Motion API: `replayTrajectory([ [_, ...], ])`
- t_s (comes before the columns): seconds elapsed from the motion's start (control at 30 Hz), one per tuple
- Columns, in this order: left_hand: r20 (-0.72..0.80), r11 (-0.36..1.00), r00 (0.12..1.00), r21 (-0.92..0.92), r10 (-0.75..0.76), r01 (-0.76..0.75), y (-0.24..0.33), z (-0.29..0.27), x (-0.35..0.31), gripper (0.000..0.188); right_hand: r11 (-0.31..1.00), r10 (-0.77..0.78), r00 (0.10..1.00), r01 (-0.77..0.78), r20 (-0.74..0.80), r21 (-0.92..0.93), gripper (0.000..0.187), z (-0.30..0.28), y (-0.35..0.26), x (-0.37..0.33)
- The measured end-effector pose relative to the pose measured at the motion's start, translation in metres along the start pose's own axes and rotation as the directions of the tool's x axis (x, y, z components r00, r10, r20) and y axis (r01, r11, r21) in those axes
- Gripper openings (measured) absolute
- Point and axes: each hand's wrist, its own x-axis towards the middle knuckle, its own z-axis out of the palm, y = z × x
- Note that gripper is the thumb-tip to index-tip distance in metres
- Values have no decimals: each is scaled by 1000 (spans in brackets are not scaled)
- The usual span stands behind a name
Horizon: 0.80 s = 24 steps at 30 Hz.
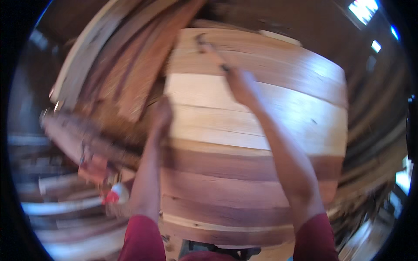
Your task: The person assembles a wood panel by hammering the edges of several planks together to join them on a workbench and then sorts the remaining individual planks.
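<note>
A wide wooden panel point(209, 119) of boards laid edge to edge, pale in the middle and reddish-brown nearer me, spreads out in front of me. My right hand point(242, 87) is closed around the handle of a hammer point(213, 54) above the panel's far half. The hammer's dark head points toward the panel's far left corner. At the panel's left edge is my left hand point(162, 115). Its fingers are blurred, and I cannot make out whether they grip the edge or only rest by it.
Several long planks point(143, 56) lie beyond the panel's left side. A white and red bottle-like thing point(117, 194) stands among clutter left of my left forearm. More stacked timber point(379, 152), smeared by motion, lies to the right. Bright openings point(363, 9) show at the upper right.
</note>
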Motion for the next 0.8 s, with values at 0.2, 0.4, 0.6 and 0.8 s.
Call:
replayTrajectory([
  [0.2,41,975,999,-221,27,-17,-76,27,1,44,984,151,984,-140,-98,109,24,16,10,-64],
  [0.4,140,973,981,-207,132,-101,-96,-31,35,39,921,308,937,-250,-167,298,24,-76,-2,-313],
  [0.6,25,961,960,-27,277,-277,-29,-24,-145,43,790,607,695,-580,-386,198,34,-94,-39,-603],
  [0.8,385,827,772,38,505,-561,12,-9,-391,54,635,719,537,-766,-441,102,28,-87,-70,-743],
])
